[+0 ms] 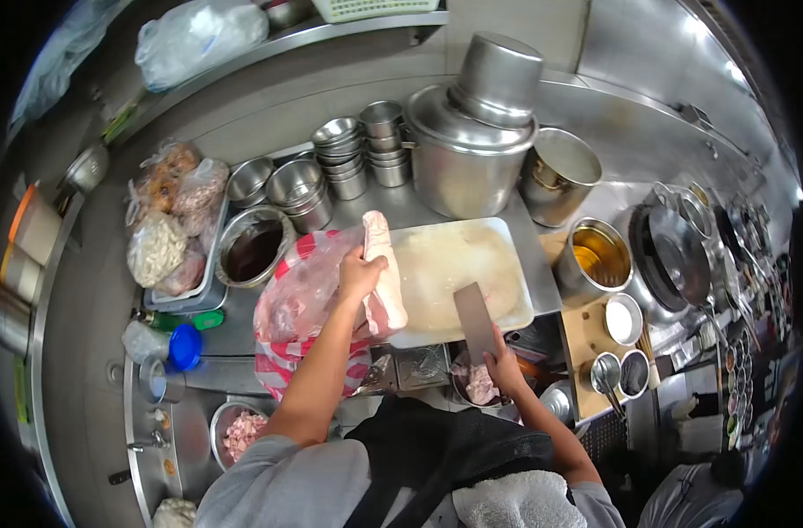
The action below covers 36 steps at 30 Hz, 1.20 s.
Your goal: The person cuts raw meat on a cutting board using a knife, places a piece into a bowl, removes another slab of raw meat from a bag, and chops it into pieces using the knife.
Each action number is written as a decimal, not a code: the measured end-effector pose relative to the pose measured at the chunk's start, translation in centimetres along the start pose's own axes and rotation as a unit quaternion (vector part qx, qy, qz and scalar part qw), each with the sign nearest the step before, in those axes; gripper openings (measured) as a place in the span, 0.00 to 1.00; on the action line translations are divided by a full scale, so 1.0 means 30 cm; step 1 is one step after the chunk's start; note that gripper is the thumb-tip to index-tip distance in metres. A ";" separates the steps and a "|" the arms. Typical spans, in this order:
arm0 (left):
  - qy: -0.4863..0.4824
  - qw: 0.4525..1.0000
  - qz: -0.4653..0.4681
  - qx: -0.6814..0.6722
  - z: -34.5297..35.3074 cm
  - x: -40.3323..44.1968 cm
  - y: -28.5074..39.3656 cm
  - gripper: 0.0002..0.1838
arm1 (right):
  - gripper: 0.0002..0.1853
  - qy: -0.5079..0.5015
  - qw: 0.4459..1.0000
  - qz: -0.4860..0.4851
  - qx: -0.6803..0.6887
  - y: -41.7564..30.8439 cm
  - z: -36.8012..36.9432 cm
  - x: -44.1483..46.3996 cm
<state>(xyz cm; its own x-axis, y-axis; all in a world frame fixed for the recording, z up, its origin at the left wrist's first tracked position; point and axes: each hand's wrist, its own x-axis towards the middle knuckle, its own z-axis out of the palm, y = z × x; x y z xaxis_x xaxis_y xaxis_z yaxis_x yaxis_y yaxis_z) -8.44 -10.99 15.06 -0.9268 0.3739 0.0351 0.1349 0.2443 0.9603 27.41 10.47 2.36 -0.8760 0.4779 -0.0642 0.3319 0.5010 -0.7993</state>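
My left hand [361, 275] grips a long slab of pale raw meat [383, 282], which looks like pork belly, at the left edge of the white cutting board [507, 242]. Under that wrist lies a red-and-white plastic bag [283, 299] with a clear bag on it. In my right hand [504, 363] is a cleaver [476, 321], its broad blade over the board's front right part. The blade is apart from the slab. Below the right hand, a bowl holds chunks of raw meat [481, 387].
Behind the board stand a large lidded pot [472, 167] and stacked steel containers [340, 150]. A pot of amber liquid [598, 253] is at the right. To the left are a bowl of dark liquid [252, 255] and bagged food [159, 251]. A bowl of cut meat [243, 433] sits front left.
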 end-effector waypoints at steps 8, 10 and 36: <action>-0.100 0.986 0.135 0.005 0.243 -0.038 -0.321 0.26 | 0.46 0.060 0.994 0.022 0.094 -0.013 -0.104 -0.160; -0.031 0.950 0.240 0.198 0.177 -0.055 -0.370 0.26 | 0.45 0.053 0.989 0.071 0.115 -0.041 -0.134 -0.226; -0.089 0.973 -0.163 -0.134 -0.083 -0.048 -0.742 0.33 | 0.23 0.067 0.939 0.267 0.206 0.018 0.000 -0.347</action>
<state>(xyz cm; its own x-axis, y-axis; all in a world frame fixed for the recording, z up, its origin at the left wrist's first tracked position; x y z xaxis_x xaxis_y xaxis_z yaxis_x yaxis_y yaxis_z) -10.97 -19.20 -5.67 -0.8269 0.4696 -0.3094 -0.2746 0.1429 0.9509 36.71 5.77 2.59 -0.5618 0.6822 -0.4679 0.5233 -0.1450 -0.8397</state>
